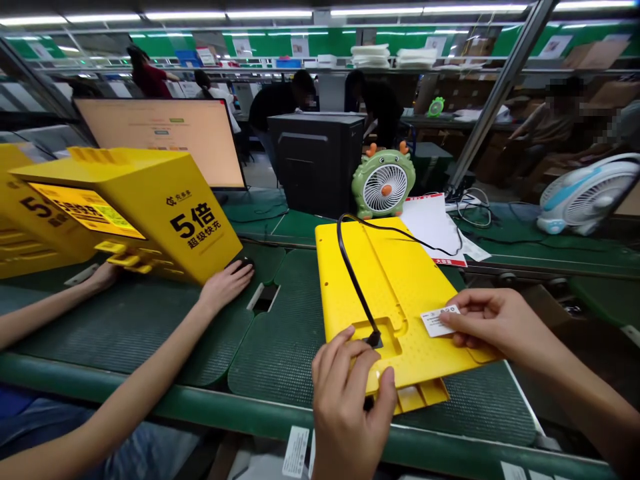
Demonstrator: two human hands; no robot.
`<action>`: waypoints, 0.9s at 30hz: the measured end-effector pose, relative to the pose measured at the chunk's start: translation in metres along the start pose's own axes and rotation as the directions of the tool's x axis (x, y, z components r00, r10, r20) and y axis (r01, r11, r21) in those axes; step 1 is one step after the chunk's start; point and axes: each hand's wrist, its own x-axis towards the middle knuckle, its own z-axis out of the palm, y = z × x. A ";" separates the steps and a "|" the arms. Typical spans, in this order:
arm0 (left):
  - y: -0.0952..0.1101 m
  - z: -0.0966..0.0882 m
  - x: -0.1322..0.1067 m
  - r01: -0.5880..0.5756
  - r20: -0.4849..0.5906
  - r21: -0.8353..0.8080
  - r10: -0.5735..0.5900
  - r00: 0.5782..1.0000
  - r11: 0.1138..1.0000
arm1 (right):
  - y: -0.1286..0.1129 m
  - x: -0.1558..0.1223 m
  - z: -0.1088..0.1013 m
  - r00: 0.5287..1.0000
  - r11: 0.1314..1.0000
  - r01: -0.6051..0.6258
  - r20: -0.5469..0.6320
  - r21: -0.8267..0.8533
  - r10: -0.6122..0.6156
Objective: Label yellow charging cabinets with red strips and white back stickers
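A flat yellow plastic panel [395, 287] lies on the green conveyor mat [280, 347] in front of me. A black cable [350, 267] runs across the panel and plugs into a recess near its front edge. My left hand [350, 407] grips the panel's near edge, fingers curled by the cable plug. My right hand [493, 323] pinches a small white label [437, 321] and holds it against the panel's right side.
To my left a co-worker's two hands [225, 283] rest by a yellow charging cabinet [150, 207] with black print. Behind stand a monitor [165, 140], a black box [317, 160], a green desk fan [384, 183], a white-blue fan [590, 193] and papers [433, 223].
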 end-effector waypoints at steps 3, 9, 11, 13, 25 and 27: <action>-0.001 0.000 -0.001 -0.020 0.016 0.011 0.020 1.000 1.000 | 0.002 -0.001 0.000 1.000 1.000 0.009 -0.018 0.014 -0.009; -0.002 -0.001 -0.001 -0.043 0.009 0.041 0.043 0.999 0.998 | 0.002 -0.001 0.003 0.999 0.998 0.047 -0.012 0.033 -0.047; 0.000 -0.001 0.000 -0.041 -0.004 0.042 0.041 0.999 0.998 | 0.004 -0.001 0.003 0.998 0.998 0.057 -0.007 0.039 -0.057; 0.000 0.000 0.000 -0.026 -0.022 0.034 0.026 0.999 0.999 | 0.006 -0.001 0.002 0.998 0.998 0.058 -0.004 0.031 -0.058; -0.005 -0.001 -0.004 -0.047 0.030 0.071 0.045 0.999 0.996 | 0.005 0.001 0.004 0.999 0.998 0.049 -0.005 0.026 -0.049; -0.005 -0.001 -0.004 -0.051 0.029 0.071 0.049 0.998 0.996 | 0.004 0.000 0.004 0.999 0.999 0.048 -0.005 0.026 -0.047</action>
